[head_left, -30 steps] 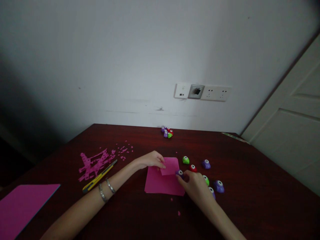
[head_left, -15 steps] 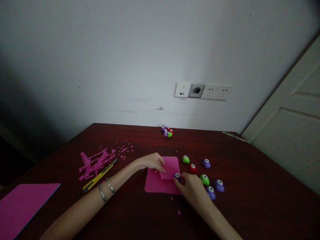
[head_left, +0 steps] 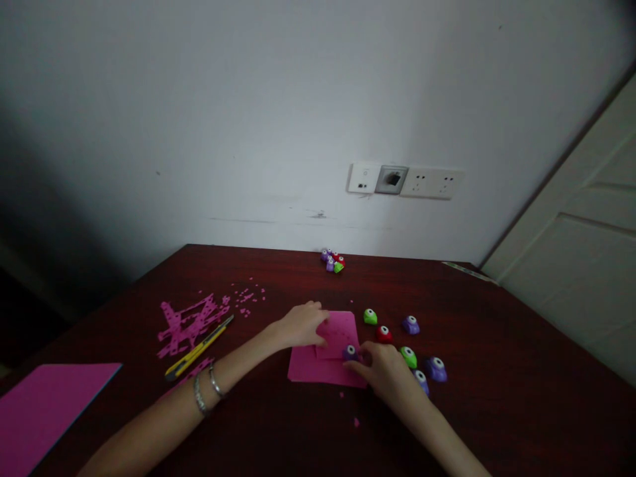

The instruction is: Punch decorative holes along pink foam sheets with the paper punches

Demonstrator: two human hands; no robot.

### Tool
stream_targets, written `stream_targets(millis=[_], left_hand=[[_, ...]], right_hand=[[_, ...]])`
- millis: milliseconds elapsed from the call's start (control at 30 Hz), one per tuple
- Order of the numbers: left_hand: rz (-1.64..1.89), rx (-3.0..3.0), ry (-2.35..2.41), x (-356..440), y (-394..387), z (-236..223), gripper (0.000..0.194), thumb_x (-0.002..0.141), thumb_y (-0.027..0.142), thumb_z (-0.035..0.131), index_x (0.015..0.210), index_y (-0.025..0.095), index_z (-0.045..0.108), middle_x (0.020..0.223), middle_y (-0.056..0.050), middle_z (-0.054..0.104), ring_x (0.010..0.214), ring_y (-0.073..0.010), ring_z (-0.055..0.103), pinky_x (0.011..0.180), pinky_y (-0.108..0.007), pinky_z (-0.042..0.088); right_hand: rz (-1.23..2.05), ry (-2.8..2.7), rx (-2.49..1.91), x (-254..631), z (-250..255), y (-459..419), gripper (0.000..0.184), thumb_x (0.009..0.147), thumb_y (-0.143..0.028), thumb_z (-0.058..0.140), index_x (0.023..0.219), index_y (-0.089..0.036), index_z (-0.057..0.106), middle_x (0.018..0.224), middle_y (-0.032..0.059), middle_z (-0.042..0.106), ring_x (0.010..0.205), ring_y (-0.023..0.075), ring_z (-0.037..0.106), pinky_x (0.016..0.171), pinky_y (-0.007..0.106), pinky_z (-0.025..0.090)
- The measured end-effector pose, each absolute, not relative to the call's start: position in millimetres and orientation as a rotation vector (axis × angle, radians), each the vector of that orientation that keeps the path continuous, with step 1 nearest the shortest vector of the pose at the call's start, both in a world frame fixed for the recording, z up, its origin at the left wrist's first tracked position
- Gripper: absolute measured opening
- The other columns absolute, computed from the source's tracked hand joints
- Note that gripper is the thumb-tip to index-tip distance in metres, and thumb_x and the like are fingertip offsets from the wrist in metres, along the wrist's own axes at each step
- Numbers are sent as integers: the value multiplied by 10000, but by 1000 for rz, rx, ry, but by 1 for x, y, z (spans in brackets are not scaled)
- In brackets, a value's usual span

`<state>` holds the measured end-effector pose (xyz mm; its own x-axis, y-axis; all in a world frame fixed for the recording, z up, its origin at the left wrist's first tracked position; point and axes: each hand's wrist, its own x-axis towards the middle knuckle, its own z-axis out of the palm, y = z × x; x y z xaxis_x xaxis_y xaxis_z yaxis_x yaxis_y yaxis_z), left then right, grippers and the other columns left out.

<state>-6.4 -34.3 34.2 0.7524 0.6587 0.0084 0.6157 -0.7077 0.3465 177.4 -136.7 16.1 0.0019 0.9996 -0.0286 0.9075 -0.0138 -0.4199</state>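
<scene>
A pink paper sheet (head_left: 318, 366) lies on the dark red table (head_left: 497, 371), with a smaller pink piece (head_left: 340, 330) on top of it. My left hand (head_left: 301, 324) pinches the left edge of that smaller piece, fingers closed. My right hand (head_left: 385, 371) grips a small purple paper punch (head_left: 350, 352) set on the smaller piece's near edge. Other small punches sit to the right: a green one (head_left: 369, 317), a red one (head_left: 383, 333), a purple one (head_left: 410, 324), another green (head_left: 408, 356) and two purple (head_left: 436, 368).
A yellow utility knife (head_left: 199, 348) and pink paper scraps (head_left: 186, 324) lie at the left. A large pink sheet (head_left: 44, 404) is at the near left corner. A cluster of punches (head_left: 332, 261) sits by the wall. A door (head_left: 581, 265) stands at the right.
My right hand slid the purple punch a little left along the small pink piece's edge. My left hand shifted slightly and keeps hold of the paper.
</scene>
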Motion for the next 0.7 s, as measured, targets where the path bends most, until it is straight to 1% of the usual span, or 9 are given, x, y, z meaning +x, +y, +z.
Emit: stream_targets(millis=[33, 100, 200, 300, 367, 500, 600, 700], left_hand=[[196, 2675, 933, -7, -35, 37, 408, 624, 359, 713, 976, 174, 623, 960, -87, 570, 898, -236, 517, 749, -317, 412], [199, 2715, 752, -7, -36, 40, 403, 694, 346, 666, 1061, 194, 596, 1080, -89, 543, 1005, -238, 475, 853, -341, 386], [175, 2686, 497, -7, -34, 37, 387, 779, 279, 594, 1161, 247, 545, 1262, -59, 485, 1190, -236, 372, 980, -375, 308], [116, 2623, 350, -6, -30, 27, 458, 818, 202, 544, 1264, 262, 456, 1374, -32, 401, 1303, -199, 267, 1059, -374, 224], [82, 2595, 301, -6, -28, 19, 482, 832, 189, 528, 1300, 230, 420, 1399, -48, 368, 1320, -179, 249, 1084, -352, 192], [74, 2597, 277, -6, -25, 11, 468, 845, 209, 517, 1302, 166, 423, 1404, -91, 348, 1328, -180, 237, 1101, -339, 164], [77, 2586, 283, -5, -25, 9, 469, 848, 218, 516, 1306, 183, 419, 1404, -80, 348, 1332, -180, 226, 1105, -355, 158], [68, 2589, 300, -5, -25, 7, 473, 855, 234, 509, 1315, 198, 405, 1412, -63, 337, 1341, -174, 197, 1107, -357, 151]], right_hand=[[512, -1977, -1984, 179, 17, -136, 188, 727, -349, 625, 705, -163, 640, 667, 51, 665, 596, 189, 618, 504, 237, 366], [595, -1961, -1921, 183, 16, -136, 127, 714, -283, 627, 764, -169, 651, 679, 31, 660, 556, 160, 604, 477, 218, 366], [663, -1948, -1842, 188, 13, -135, 165, 704, -212, 604, 853, -173, 663, 680, 14, 652, 522, 137, 583, 464, 206, 368], [688, -1953, -1802, 189, 11, -134, 190, 704, -197, 584, 872, -165, 667, 674, 13, 644, 507, 129, 569, 470, 206, 377], [695, -1958, -1780, 189, 10, -133, 182, 704, -197, 575, 857, -161, 667, 677, 13, 639, 502, 124, 561, 472, 205, 380], [710, -1959, -1748, 189, 11, -134, 164, 708, -189, 556, 834, -161, 656, 658, 3, 622, 500, 120, 549, 465, 199, 377], [726, -1960, -1732, 189, 13, -135, 120, 721, -194, 545, 786, -159, 640, 643, 0, 608, 509, 120, 548, 456, 193, 369], [741, -1961, -1731, 188, 15, -136, 107, 725, -193, 544, 778, -157, 630, 645, 2, 608, 516, 120, 549, 453, 189, 363]])
